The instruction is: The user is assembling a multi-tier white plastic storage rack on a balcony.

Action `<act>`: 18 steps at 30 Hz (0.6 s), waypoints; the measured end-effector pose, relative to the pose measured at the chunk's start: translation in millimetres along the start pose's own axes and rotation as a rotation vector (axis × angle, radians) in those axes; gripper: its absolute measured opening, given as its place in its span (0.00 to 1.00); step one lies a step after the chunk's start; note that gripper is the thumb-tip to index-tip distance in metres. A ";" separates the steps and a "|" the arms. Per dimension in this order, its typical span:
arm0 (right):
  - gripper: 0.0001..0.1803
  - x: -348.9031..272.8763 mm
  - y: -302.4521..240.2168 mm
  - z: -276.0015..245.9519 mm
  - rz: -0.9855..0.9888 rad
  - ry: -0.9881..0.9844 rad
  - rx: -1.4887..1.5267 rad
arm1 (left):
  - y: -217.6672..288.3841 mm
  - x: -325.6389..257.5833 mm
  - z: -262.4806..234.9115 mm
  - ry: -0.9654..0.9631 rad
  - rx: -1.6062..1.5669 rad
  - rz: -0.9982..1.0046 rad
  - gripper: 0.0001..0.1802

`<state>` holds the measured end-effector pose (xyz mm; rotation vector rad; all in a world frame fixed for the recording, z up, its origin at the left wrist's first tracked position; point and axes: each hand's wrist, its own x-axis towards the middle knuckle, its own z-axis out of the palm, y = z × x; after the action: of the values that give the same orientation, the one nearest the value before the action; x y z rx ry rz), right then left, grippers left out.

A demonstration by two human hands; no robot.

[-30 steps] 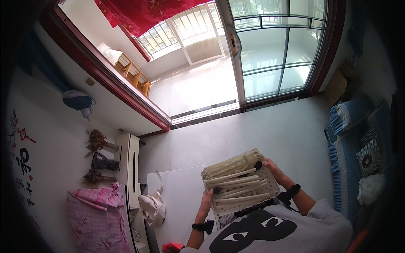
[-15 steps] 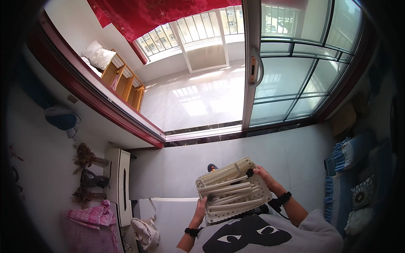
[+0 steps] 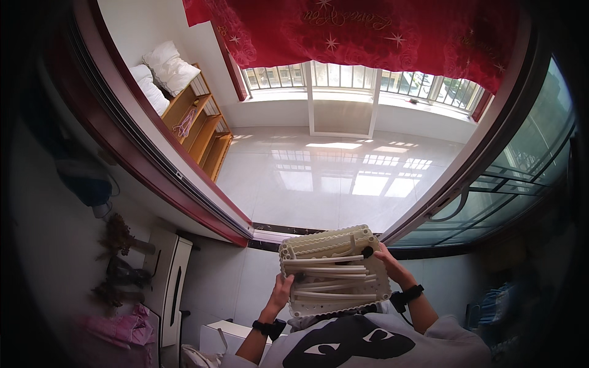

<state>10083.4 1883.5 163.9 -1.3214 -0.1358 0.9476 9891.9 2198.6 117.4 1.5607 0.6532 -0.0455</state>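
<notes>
A cream plastic basket (image 3: 334, 270) with several white rods lying inside is held in front of my chest. My left hand (image 3: 283, 289) grips its left rim. My right hand (image 3: 385, 257) grips its right rim, near a small black knob. Both wrists wear black bands. The basket is level with the threshold of a sliding door (image 3: 270, 232).
Ahead lies a glossy tiled balcony floor (image 3: 331, 178) with barred windows and a red curtain (image 3: 368, 30) above. A wooden shelf (image 3: 199, 129) with white pillows stands at left. A glass door panel (image 3: 521, 184) is at right. A white cabinet (image 3: 169, 282) sits lower left.
The view has moved forward to the door threshold and tilted up toward the balcony. The basket stays in both hands, now nearer the doorway.
</notes>
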 end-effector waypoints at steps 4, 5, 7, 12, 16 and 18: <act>0.53 98.9 -30.3 -6.1 0.020 -0.211 -0.023 | 12.9 63.5 -24.8 0.062 -0.080 -0.005 0.29; 0.52 123.3 -44.1 -1.6 0.045 -0.242 -0.027 | 2.7 80.0 -31.8 0.134 -0.084 -0.066 0.27; 0.50 186.1 -66.3 -1.5 0.080 -0.285 -0.043 | 11.7 122.6 -41.1 0.185 -0.134 -0.038 0.27; 0.48 339.0 -122.6 -10.8 0.085 -0.374 -0.079 | 96.1 232.7 -68.2 0.210 -0.262 -0.109 0.25; 0.47 457.0 -194.3 -16.2 0.086 -0.423 -0.208 | 170.7 317.5 -90.7 0.344 -0.086 0.054 0.24; 0.46 493.8 -213.9 -23.6 0.124 -0.427 -0.245 | 170.0 347.6 -99.7 0.343 -0.188 -0.060 0.25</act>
<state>10519.4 2198.6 135.4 -1.3438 -0.5169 1.3438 10218.0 2428.2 140.2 1.3774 0.9458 0.2372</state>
